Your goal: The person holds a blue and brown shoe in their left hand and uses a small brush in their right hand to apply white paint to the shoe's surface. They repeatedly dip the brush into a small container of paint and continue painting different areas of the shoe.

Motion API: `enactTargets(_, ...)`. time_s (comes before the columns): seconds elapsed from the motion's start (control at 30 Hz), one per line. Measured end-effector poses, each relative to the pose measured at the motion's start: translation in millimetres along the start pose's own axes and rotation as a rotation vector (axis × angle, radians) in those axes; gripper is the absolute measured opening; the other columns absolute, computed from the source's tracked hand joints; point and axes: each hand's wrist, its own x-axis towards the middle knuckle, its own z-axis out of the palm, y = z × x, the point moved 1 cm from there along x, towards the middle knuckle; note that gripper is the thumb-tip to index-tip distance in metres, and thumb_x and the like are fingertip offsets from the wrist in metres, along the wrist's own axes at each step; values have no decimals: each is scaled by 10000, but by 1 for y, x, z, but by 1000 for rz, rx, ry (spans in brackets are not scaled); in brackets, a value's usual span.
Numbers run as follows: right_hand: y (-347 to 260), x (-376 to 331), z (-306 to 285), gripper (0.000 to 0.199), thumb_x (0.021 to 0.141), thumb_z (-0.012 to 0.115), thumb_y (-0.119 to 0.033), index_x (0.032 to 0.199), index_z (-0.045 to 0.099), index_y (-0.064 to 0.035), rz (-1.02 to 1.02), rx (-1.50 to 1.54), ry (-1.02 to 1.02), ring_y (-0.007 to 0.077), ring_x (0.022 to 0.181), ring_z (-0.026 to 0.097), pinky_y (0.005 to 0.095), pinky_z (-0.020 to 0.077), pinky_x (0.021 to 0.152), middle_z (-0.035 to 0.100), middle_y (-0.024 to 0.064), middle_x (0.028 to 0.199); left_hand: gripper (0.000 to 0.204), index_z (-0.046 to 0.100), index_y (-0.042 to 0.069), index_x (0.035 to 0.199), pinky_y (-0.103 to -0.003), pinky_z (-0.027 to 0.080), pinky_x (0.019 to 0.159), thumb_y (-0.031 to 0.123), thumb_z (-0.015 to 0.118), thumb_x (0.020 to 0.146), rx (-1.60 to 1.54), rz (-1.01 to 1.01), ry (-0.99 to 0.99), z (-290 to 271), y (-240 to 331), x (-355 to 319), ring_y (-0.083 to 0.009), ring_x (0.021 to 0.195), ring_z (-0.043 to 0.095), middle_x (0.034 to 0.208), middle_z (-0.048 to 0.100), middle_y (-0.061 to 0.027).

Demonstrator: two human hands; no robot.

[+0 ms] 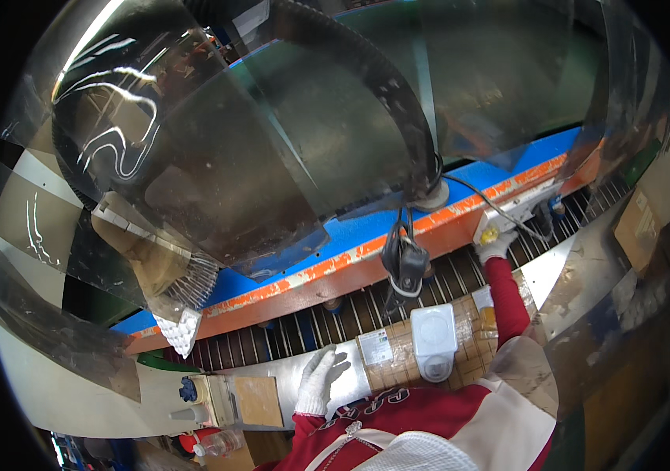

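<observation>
My left hand [317, 383], in a white knit glove, rests above a bare metal plate [346, 378] left of the taped brown surface. Its fingers are stretched out and hold nothing. My right arm, in a dark red sleeve, reaches out to the right. At its end my gloved right hand [495, 246] is at a small yellow part [489, 235] beside a white panel [517, 210] on the orange beam; its fingers are too small and hidden to read. A translucent white plastic tray [434, 334] with a round end lies between my arms, near a printed white sheet [376, 346].
A worn orange beam [311, 282] with a blue top crosses ahead, with rollers [295, 330] below it. A black device with cables [407, 263] hangs from it. Clear plastic sheets [233, 173] hang beyond. At left stand a small wooden board [258, 400] and a plastic bottle [219, 443].
</observation>
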Motion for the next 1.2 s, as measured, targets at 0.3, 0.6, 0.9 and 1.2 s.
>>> enactTargets(0.3,93,95,105,763,730,730,-467,1327,559,-23,-134,-170,26,350,1224,583,419,451,1044,608,239,1315,552,480,-45,1373,-426,517,972,276,670,966,31,-22,12,16,7,5,-370,1114,636,1241,615,-258)
enactTargets(0.6,95,12,-40,691,710,791,-349,1237,584,46,-25,750,-123,270,969,703,379,561,893,691,237,1080,477,516,-52,1364,-364,504,976,193,643,975,20,104,-139,21,5,-29,-283,1161,618,1283,606,-184)
enactTargets(0.9,107,-230,-120,359,727,804,-224,981,595,-80,-167,1510,-235,83,829,521,243,426,738,568,-41,909,598,410,-68,1442,-407,448,1063,210,642,967,54,-56,-542,83,-10,-48,-299,1238,577,1353,565,-229)
enactTargets(1.2,75,-359,-138,422,865,724,-386,1066,548,-59,-334,1610,-533,68,782,443,217,388,692,479,-61,928,906,320,39,1523,-467,391,1144,98,818,768,-290,-305,-790,97,-65,-78,-316,1334,503,1475,485,-168)
